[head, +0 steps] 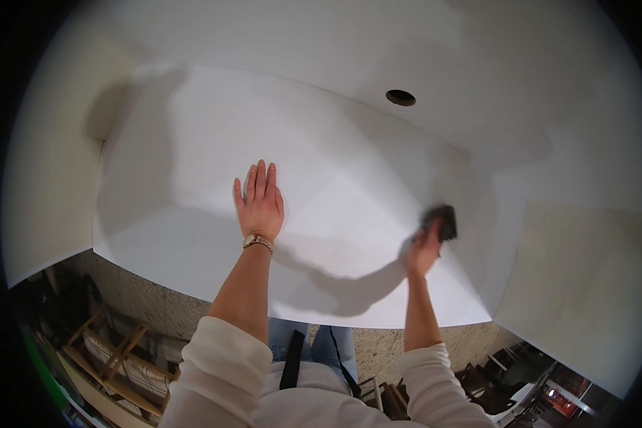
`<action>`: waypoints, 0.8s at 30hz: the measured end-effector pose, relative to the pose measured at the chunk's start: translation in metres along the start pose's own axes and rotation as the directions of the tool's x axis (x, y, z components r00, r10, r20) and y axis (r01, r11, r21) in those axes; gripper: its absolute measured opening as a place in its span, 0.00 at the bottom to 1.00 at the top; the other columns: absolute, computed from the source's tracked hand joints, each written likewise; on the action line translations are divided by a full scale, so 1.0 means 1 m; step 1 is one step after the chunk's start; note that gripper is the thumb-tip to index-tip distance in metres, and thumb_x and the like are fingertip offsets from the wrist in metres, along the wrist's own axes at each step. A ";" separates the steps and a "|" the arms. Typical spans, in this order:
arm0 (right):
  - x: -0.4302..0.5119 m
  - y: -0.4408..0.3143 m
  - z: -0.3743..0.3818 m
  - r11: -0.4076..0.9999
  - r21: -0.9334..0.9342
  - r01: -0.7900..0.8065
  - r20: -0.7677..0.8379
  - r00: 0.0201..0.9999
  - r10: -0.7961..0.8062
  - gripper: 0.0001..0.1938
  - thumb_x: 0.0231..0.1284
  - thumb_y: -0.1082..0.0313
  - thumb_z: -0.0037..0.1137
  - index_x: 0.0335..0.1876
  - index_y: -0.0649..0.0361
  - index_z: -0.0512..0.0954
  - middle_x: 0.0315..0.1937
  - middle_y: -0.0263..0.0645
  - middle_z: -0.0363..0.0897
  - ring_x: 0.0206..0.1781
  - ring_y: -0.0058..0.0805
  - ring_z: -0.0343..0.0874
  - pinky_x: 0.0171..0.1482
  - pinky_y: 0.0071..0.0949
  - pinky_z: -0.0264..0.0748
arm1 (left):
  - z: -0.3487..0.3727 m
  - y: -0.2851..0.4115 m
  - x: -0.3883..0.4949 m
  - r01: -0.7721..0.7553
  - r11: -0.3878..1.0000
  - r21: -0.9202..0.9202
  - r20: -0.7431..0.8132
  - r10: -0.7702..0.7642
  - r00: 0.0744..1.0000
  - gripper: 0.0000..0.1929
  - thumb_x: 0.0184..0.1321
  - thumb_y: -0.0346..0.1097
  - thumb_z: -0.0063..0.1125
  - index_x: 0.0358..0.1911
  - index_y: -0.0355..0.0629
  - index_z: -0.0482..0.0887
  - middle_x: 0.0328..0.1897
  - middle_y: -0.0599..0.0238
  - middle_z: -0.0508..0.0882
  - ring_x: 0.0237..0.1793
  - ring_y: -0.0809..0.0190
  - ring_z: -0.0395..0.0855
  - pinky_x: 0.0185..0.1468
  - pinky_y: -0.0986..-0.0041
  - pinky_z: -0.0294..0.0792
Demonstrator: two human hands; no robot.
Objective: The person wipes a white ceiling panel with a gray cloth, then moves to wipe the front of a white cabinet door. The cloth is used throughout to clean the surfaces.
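A broad white panel (321,187) lies before me, inside pale upright walls. My left hand (261,206) rests flat on it, left of the middle, palm down, with some fingers spread and nothing held; a metal-band watch (257,242) is on that wrist. Toward the panel's right side, my right hand (426,249) holds a dark cloth or pad (445,222) against or just over the surface. The hand and the dark item are blurred, so the item's exact kind and its contact with the panel cannot be told.
A round hole (400,98) is in the back wall. Pale side walls stand at left (48,176) and right (583,289). Below the panel's front edge, a wooden-framed chair (117,364) is at lower left and more furniture (481,385) at lower right.
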State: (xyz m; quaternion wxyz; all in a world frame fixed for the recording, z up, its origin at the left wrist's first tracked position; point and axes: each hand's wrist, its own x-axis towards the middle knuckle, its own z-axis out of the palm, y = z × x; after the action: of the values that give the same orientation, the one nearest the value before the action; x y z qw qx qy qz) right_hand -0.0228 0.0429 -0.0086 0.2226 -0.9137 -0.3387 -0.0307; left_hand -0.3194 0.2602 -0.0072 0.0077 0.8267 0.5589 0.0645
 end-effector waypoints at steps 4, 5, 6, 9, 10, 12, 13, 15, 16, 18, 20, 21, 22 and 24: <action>-0.024 0.055 -0.019 0.958 -0.146 -0.248 -0.115 0.966 0.232 0.27 0.67 0.64 0.43 0.72 0.57 0.62 0.72 0.48 0.60 0.64 0.52 0.71 0.66 0.44 0.64 | 0.001 0.000 0.000 -0.008 0.998 0.054 -0.006 0.008 1.000 0.26 0.70 0.42 0.38 0.72 0.56 0.63 0.77 0.73 0.62 0.75 0.66 0.57 0.77 0.55 0.42; -0.032 0.051 -0.017 0.940 -0.115 -0.322 -0.120 0.944 0.308 0.28 0.66 0.65 0.44 0.72 0.57 0.61 0.72 0.48 0.61 0.64 0.51 0.71 0.66 0.43 0.64 | 0.001 0.000 0.000 -0.017 0.999 0.051 -0.020 0.018 1.000 0.26 0.70 0.42 0.38 0.72 0.56 0.63 0.77 0.73 0.62 0.75 0.66 0.57 0.77 0.55 0.42; -0.040 0.039 -0.012 0.967 -0.069 -0.244 -0.111 0.965 0.236 0.29 0.64 0.66 0.47 0.73 0.57 0.61 0.71 0.48 0.62 0.63 0.51 0.72 0.65 0.44 0.65 | 0.002 0.000 0.000 -0.018 0.998 0.056 -0.028 0.020 0.999 0.25 0.70 0.42 0.38 0.72 0.56 0.63 0.77 0.73 0.62 0.75 0.66 0.57 0.77 0.56 0.42; -0.067 -0.033 0.012 0.995 0.011 0.096 -0.065 0.993 -0.096 0.33 0.57 0.71 0.53 0.72 0.57 0.63 0.72 0.47 0.62 0.64 0.48 0.72 0.62 0.47 0.66 | 0.004 -0.001 -0.001 -0.016 0.998 0.055 -0.036 0.018 0.999 0.26 0.70 0.42 0.38 0.72 0.57 0.63 0.77 0.74 0.62 0.75 0.66 0.57 0.77 0.56 0.42; -0.078 -0.063 0.020 0.992 0.124 0.024 0.111 0.993 -0.038 0.34 0.54 0.71 0.52 0.72 0.57 0.64 0.73 0.46 0.60 0.67 0.45 0.70 0.61 0.49 0.66 | 0.005 -0.001 -0.001 -0.013 0.998 0.058 -0.036 0.015 0.999 0.26 0.70 0.42 0.38 0.72 0.57 0.62 0.77 0.74 0.61 0.75 0.66 0.57 0.77 0.56 0.42; -0.101 -0.121 0.031 0.946 0.076 0.314 0.300 0.898 -0.322 0.31 0.56 0.68 0.48 0.71 0.56 0.65 0.74 0.44 0.59 0.70 0.42 0.66 0.66 0.52 0.61 | 0.007 -0.002 -0.002 -0.006 0.997 0.073 -0.024 0.008 1.000 0.26 0.70 0.42 0.37 0.72 0.57 0.62 0.77 0.74 0.61 0.75 0.66 0.56 0.77 0.56 0.41; -0.112 -0.146 0.035 0.879 0.067 0.472 0.311 0.827 -0.468 0.30 0.58 0.67 0.47 0.70 0.54 0.65 0.74 0.40 0.59 0.69 0.40 0.68 0.70 0.49 0.58 | 0.009 -0.003 -0.001 -0.011 0.996 0.089 -0.030 0.014 0.999 0.26 0.71 0.42 0.37 0.72 0.57 0.62 0.77 0.74 0.61 0.75 0.67 0.56 0.77 0.56 0.41; -0.130 -0.180 0.038 0.797 0.191 0.573 0.427 0.683 -0.593 0.30 0.64 0.63 0.47 0.73 0.48 0.61 0.76 0.33 0.56 0.65 0.36 0.72 0.72 0.48 0.55 | 0.011 -0.005 0.000 -0.015 0.996 0.093 -0.025 0.017 1.000 0.26 0.71 0.43 0.36 0.72 0.57 0.61 0.77 0.74 0.60 0.76 0.66 0.55 0.78 0.57 0.41; -0.136 -0.188 0.038 0.774 0.291 0.562 0.456 0.630 -0.629 0.28 0.64 0.66 0.44 0.73 0.50 0.62 0.72 0.33 0.64 0.64 0.34 0.72 0.74 0.44 0.53 | 0.012 -0.005 0.000 -0.014 0.995 0.100 0.001 0.014 1.000 0.26 0.71 0.43 0.36 0.72 0.58 0.61 0.77 0.73 0.60 0.76 0.66 0.55 0.78 0.57 0.41; -0.139 -0.188 0.036 0.749 0.269 0.605 0.332 0.672 -0.662 0.29 0.64 0.63 0.46 0.73 0.48 0.61 0.72 0.31 0.64 0.64 0.35 0.73 0.73 0.45 0.54 | 0.013 -0.006 0.001 -0.034 0.996 0.081 -0.032 0.037 0.999 0.26 0.71 0.43 0.36 0.73 0.57 0.61 0.78 0.73 0.60 0.76 0.66 0.55 0.78 0.57 0.40; -0.131 -0.167 0.029 0.738 0.240 0.631 0.407 0.624 -0.666 0.29 0.64 0.63 0.47 0.73 0.47 0.61 0.64 0.34 0.73 0.64 0.36 0.72 0.73 0.45 0.55 | 0.013 -0.006 0.001 -0.034 0.996 0.079 -0.028 0.036 0.999 0.26 0.71 0.43 0.35 0.73 0.57 0.60 0.78 0.73 0.59 0.76 0.66 0.55 0.78 0.57 0.40; -0.124 -0.149 0.023 0.753 0.183 0.632 0.470 0.617 -0.631 0.30 0.62 0.66 0.48 0.72 0.47 0.63 0.53 0.41 0.79 0.60 0.38 0.74 0.72 0.46 0.57 | 0.012 -0.007 0.001 -0.032 0.996 0.082 -0.018 0.033 0.999 0.26 0.71 0.43 0.35 0.73 0.57 0.60 0.78 0.73 0.59 0.76 0.66 0.54 0.78 0.56 0.40; -0.114 -0.126 0.017 0.793 0.148 0.591 0.444 0.677 -0.587 0.32 0.58 0.67 0.49 0.72 0.47 0.64 0.43 0.46 0.79 0.55 0.45 0.75 0.70 0.49 0.59 | 0.012 -0.006 0.001 -0.026 0.996 0.087 0.002 0.026 1.000 0.26 0.71 0.43 0.35 0.73 0.57 0.60 0.78 0.72 0.59 0.76 0.65 0.54 0.77 0.56 0.40; -0.093 -0.067 -0.001 0.942 0.042 0.334 0.480 0.820 -0.312 0.36 0.51 0.70 0.51 0.72 0.47 0.63 0.47 0.50 0.78 0.55 0.55 0.71 0.62 0.56 0.64 | 0.011 -0.006 0.001 -0.036 0.996 0.080 -0.016 0.038 0.999 0.26 0.71 0.42 0.34 0.73 0.57 0.59 0.78 0.72 0.59 0.76 0.65 0.54 0.77 0.56 0.40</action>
State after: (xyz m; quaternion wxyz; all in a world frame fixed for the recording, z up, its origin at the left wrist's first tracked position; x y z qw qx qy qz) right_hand -0.1365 0.0315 -0.0006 0.1032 -0.8266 -0.5321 0.1517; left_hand -0.3230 0.2639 -0.0189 -0.0313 0.8360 0.5456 0.0496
